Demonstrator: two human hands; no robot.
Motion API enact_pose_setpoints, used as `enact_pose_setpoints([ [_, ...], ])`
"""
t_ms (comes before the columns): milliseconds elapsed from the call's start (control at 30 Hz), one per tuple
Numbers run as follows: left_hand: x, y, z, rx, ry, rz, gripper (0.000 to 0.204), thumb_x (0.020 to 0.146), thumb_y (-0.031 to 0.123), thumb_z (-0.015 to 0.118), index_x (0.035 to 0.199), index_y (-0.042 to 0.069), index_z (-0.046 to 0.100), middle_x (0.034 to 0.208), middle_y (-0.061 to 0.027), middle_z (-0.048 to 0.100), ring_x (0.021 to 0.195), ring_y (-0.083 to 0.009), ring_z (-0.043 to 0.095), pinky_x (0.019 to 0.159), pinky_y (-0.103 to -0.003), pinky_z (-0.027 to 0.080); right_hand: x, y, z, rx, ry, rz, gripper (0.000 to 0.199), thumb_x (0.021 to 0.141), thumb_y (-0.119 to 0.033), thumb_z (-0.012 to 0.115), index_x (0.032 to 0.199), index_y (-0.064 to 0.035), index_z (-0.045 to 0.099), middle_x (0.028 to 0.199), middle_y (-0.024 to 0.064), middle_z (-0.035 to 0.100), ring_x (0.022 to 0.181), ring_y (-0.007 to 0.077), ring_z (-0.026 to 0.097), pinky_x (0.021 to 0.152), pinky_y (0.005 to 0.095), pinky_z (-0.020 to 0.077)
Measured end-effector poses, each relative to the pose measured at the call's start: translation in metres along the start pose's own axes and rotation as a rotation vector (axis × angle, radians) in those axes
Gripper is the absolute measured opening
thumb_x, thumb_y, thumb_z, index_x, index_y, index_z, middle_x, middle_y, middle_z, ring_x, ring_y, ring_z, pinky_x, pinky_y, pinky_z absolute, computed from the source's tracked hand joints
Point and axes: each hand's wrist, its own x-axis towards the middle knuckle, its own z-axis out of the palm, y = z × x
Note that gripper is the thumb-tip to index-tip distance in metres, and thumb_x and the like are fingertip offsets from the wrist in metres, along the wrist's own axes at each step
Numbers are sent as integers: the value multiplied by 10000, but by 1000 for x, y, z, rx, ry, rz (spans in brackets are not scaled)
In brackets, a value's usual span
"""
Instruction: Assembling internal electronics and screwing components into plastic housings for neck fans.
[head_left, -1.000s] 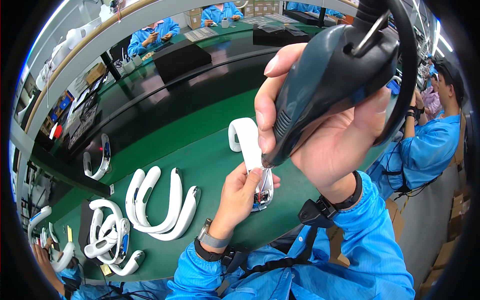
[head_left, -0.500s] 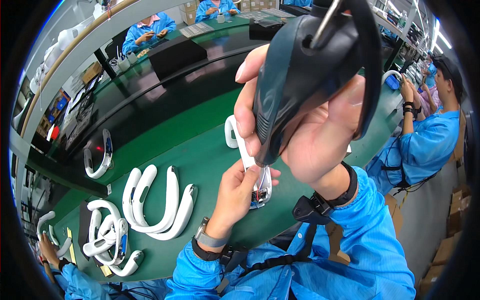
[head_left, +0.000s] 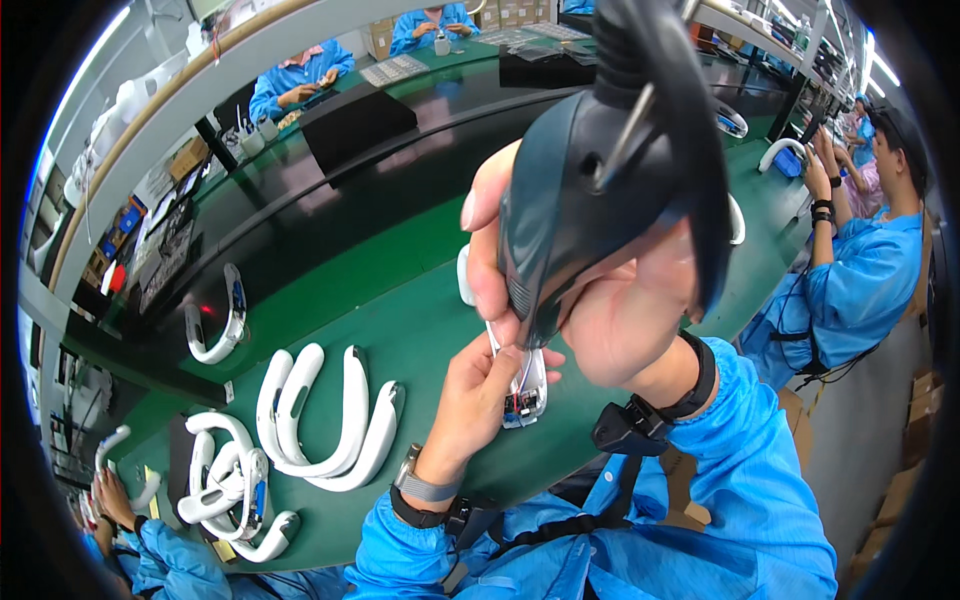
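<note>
My right hand grips a dark electric screwdriver that hangs from a cable, tip pointing down. Below it my left hand holds a white curved band part on the green bench; its open end shows wires and a small circuit board. The screwdriver hides most of that part. Both wrists wear dark straps, and my sleeves are blue.
Several white U-shaped bands lie to the left on the green bench, with a tangled heap nearer the front. Another band rests on the dark conveyor. Workers in blue sit at the right, at the back, and at the lower left.
The screwdriver has come closer to the camera and further left, now covering more of the white part. My left hand keeps its hold on the part.
</note>
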Motion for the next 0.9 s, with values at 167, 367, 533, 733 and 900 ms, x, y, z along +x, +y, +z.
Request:
enact_pose_setpoints([
  [167, -1, -2, 4, -87, 71, -77, 319, 1050, 170, 446, 1258, -50, 546, 1014, -193, 710, 912, -253, 715, 807, -348, 581, -3, -28, -43, -42, 129, -256, 1007, 854, -869, 294, 1144, 66, 534, 761, 156, 655, 508, 142, 594, 440, 248, 476],
  [367, 9, 8, 10, 1, 221, -87, 519, 1056, 381, 339, 1148, -70, 578, 810, -196, 691, 719, -288, 718, 653, -362, 595, -67, -19, -162, -387, 495, -165, 926, 873, -839, 325, 1148, 19, 537, 764, 123, 635, 523, 134, 586, 471, 238, 476],
  [533, 12, 13, 16, 98, 281, -88, 467, 1054, 352, 378, 1077, -67, 583, 816, -193, 689, 684, -267, 711, 594, -329, 584, -103, -19, -195, -554, 566, -187, 957, 847, -877, 292, 1139, 7, 516, 785, 121, 621, 543, 135, 584, 477, 242, 470],
  [733, 14, 3, 24, 74, 310, -39, 457, 1068, 344, 371, 1088, -64, 576, 838, -198, 693, 691, -262, 704, 617, -341, 583, -115, -13, -202, -538, 618, -109, 1024, 783, -928, 329, 1159, 9, 505, 812, 130, 629, 587, 145, 604, 529, 251, 492],
  [900, 15, 5, 40, 75, 316, -50, 476, 1076, 397, 356, 1168, -32, 541, 801, -152, 672, 684, -222, 681, 656, -353, 585, -121, -4, -211, -532, 614, -149, 1016, 773, -933, 343, 1140, -1, 516, 785, 112, 625, 591, 136, 603, 535, 244, 488],
])
